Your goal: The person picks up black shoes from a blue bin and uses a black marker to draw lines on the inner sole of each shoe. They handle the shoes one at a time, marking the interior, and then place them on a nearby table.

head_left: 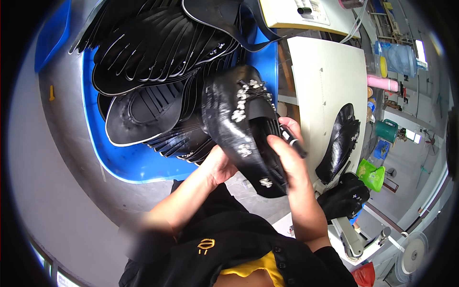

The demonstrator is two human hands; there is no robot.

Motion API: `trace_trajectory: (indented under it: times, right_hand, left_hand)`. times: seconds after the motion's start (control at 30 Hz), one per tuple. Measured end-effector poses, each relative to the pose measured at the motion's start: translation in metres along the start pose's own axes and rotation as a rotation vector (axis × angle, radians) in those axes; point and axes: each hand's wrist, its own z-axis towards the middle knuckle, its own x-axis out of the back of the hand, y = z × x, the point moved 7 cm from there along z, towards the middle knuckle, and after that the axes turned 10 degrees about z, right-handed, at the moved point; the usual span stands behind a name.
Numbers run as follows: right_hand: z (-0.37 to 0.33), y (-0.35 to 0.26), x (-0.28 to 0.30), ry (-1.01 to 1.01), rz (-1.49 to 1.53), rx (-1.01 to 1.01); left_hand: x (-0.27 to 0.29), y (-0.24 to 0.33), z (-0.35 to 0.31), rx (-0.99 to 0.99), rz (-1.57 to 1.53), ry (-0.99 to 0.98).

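In front of me I hold a bundle of glossy black shoe uppers (224, 115), set with clusters of clear rhinestones. My left hand (222, 165) grips the bundle's left edge from below, its fingers partly hidden behind the leather. My right hand (289, 148) closes on the right edge, thumb on top. A short black marker-like cylinder (290, 138) is also tucked in that hand. Behind the bundle, a blue tub (122, 165) holds stacked black uppers (153, 110), some showing a pale cut edge.
To the right stands a white work table (311, 71) with a black upper (340, 143) lying on it. More black uppers (346, 196) rest near a sewing machine's pale arm (348, 239). Another black cylinder (304, 10) lies on the far table. A second blue tub (52, 36) is at the far left.
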Motion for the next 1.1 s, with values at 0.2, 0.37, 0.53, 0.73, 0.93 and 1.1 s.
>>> trace_trajectory:
  times: [0.2, 0.37, 0.53, 0.73, 0.93, 1.1]
  right_hand:
    - [0.005, -0.011, -0.004, -0.022, -0.547, 0.552]
    - [0.011, -0.005, 0.016, 0.146, -0.417, 0.394]
    - [0.018, 0.006, 0.026, 0.051, -0.061, 0.139]
    - [0.016, 0.013, 0.019, -0.107, -0.148, 0.129]
    - [0.012, 0.005, 0.003, -0.185, -0.429, 0.265]
    - [0.027, 0.017, 0.021, -0.135, -0.124, 0.128]
  left_hand:
    - [-0.039, 0.007, 0.032, 0.13, -0.479, -0.392]
    - [-0.041, 0.01, 0.029, 0.133, -0.381, -0.264]
    - [-0.037, 0.011, 0.022, 0.058, -0.342, -0.425]
    - [-0.027, 0.006, 0.022, 0.0, -0.294, -0.396]
    - [-0.024, 0.012, 0.029, -0.168, 0.021, -0.308]
    - [-0.005, 0.008, 0.041, -0.245, 0.128, -0.084]
